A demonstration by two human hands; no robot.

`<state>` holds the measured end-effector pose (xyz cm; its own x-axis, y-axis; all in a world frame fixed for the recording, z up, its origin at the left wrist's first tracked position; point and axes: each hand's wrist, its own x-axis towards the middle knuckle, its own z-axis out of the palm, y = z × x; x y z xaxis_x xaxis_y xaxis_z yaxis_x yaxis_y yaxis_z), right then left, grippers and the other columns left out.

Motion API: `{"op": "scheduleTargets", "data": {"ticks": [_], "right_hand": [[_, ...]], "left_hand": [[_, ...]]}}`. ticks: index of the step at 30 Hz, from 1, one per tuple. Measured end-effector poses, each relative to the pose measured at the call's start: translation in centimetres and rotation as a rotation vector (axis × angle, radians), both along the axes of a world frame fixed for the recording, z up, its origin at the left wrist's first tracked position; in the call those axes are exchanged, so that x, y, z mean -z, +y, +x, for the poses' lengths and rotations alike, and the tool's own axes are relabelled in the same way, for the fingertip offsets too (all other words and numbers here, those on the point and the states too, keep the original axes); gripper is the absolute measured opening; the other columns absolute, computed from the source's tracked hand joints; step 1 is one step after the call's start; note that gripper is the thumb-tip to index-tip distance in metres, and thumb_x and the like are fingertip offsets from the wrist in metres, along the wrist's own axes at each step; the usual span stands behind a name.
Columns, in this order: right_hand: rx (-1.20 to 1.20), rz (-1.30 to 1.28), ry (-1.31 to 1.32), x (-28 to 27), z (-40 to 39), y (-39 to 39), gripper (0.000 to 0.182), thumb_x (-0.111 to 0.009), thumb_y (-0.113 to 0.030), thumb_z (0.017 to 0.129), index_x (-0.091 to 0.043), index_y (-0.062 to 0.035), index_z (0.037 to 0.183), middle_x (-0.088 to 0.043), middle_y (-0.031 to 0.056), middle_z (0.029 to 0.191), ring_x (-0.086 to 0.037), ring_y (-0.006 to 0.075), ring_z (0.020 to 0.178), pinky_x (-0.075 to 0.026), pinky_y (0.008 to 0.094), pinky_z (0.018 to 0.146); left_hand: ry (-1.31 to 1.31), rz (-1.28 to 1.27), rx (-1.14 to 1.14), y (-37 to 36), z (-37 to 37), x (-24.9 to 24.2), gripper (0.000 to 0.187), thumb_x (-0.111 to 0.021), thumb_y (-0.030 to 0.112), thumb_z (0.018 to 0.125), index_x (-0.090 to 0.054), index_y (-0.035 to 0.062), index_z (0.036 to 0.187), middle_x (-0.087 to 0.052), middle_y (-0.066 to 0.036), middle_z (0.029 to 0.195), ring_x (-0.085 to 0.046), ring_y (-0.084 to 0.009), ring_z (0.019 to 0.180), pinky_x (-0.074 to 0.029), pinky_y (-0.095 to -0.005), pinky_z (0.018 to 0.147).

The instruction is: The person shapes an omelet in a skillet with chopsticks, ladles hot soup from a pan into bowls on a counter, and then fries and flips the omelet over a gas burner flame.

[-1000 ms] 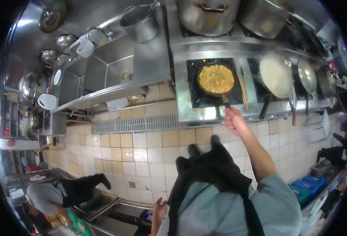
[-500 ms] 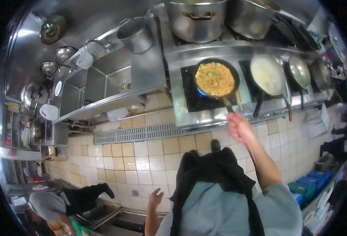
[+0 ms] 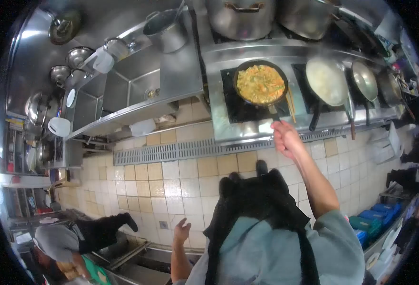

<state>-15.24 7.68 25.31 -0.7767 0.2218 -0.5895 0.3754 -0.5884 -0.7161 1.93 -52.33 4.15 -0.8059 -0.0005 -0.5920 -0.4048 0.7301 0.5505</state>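
Note:
My right hand is wrapped round the handle of a black frying pan, which is over a stove burner. A round, flat, pancake-like food fills most of the pan, yellow with orange and green bits. Close to the pan's right side lies a pair of wooden chopsticks. My left hand hangs low beside my body, over the tiled floor, its fingers partly spread and holding nothing.
More pans stand right of mine: a wide pan with pale contents and steam, and a steel one. Large pots stand behind. At left is a steel sink. Another person works at lower left. A floor grate runs before the stove.
The food has shifted and now sits more centrally in the pan. The blue flame seen earlier at the pan's left edge is no longer visible. The view has tilted slightly.

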Motion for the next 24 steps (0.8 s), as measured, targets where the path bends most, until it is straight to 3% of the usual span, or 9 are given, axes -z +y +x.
{"op": "scheduleTargets", "data": {"ticks": [2,6,9,11,12,16,19,24], "right_hand": [[0.03,-0.023,0.032,2.2,-0.8,0.0,0.012,-0.055,-0.021,0.099,-0.051,-0.0105,0.094,-0.035,-0.0059,0.06,-0.027,0.0047,0.043,-0.021,0.0234,0.035],[0.028,-0.038,0.027,6.1,-2.6,-0.3,0.014,-0.055,-0.022,0.099,-0.051,-0.0101,0.094,-0.035,-0.0068,0.06,-0.026,0.0044,0.043,-0.022,0.0235,0.036],[0.001,-0.049,0.013,10.2,-3.0,0.1,0.015,-0.055,-0.024,0.099,-0.051,-0.0107,0.094,-0.035,-0.0069,0.061,-0.026,0.0044,0.043,-0.022,0.0241,0.036],[-0.011,0.002,-0.026,12.1,-2.8,0.1,0.015,-0.055,-0.025,0.1,-0.051,-0.0112,0.094,-0.035,-0.0068,0.061,-0.027,0.0045,0.044,-0.024,0.025,0.037],[-0.008,-0.018,-0.018,12.5,-2.9,0.2,0.014,-0.054,-0.024,0.099,-0.051,-0.0109,0.094,-0.035,-0.0064,0.061,-0.029,0.0046,0.044,-0.024,0.0245,0.037],[-0.029,-0.013,-0.004,14.0,-3.2,0.4,0.013,-0.052,-0.023,0.099,-0.052,-0.0105,0.096,-0.039,-0.0043,0.06,-0.035,0.0072,0.044,-0.027,0.026,0.037],[-0.094,0.066,0.012,14.5,-2.9,0.9,0.021,-0.052,-0.03,0.101,-0.052,-0.0096,0.096,-0.043,-0.0027,0.063,-0.04,0.0098,0.046,-0.032,0.0275,0.04],[-0.039,0.057,0.049,14.7,-3.4,0.7,0.024,-0.048,-0.03,0.102,-0.051,-0.0072,0.096,-0.043,-0.001,0.064,-0.037,0.0114,0.043,-0.033,0.03,0.04]], "left_hand": [[-0.026,-0.03,-0.025,1.3,-0.5,-3.0,0.053,-0.067,0.027,0.088,-0.057,-0.0051,0.13,-0.068,-0.024,0.114,-0.067,-0.0283,0.105,-0.051,-0.0351,0.09],[0.004,-0.101,0.039,-1.1,2.6,-0.9,0.052,-0.067,0.027,0.088,-0.058,-0.0009,0.131,-0.069,-0.024,0.111,-0.068,-0.0264,0.098,-0.052,-0.0343,0.087],[-0.171,-0.12,-0.043,-1.2,5.6,-1.2,0.049,-0.066,0.027,0.088,-0.059,0.0053,0.132,-0.068,-0.025,0.111,-0.068,-0.0289,0.102,-0.051,-0.0357,0.088],[-0.185,0.053,-0.173,-2.7,8.8,-0.2,0.047,-0.065,0.028,0.089,-0.06,0.0098,0.132,-0.069,-0.024,0.108,-0.068,-0.0304,0.103,-0.051,-0.0361,0.089],[-0.112,0.055,-0.13,-4.2,10.8,1.5,0.045,-0.065,0.027,0.09,-0.061,0.01,0.132,-0.069,-0.024,0.104,-0.068,-0.0273,0.101,-0.051,-0.0344,0.089],[-0.264,-0.024,-0.1,-2.7,11.1,-2.8,0.053,-0.069,0.027,0.089,-0.055,0.0042,0.135,-0.065,-0.027,0.115,-0.065,-0.0267,0.107,-0.051,-0.0338,0.089],[-0.27,0.017,-0.093,-2.1,10.1,-2.1,0.054,-0.069,0.027,0.089,-0.055,0.004,0.136,-0.065,-0.027,0.116,-0.065,-0.0268,0.107,-0.051,-0.0339,0.09],[-0.22,0.027,-0.074,-1.3,6.8,-2.0,0.054,-0.07,0.027,0.089,-0.055,0.0036,0.136,-0.065,-0.027,0.116,-0.065,-0.027,0.107,-0.051,-0.0339,0.09]]}}
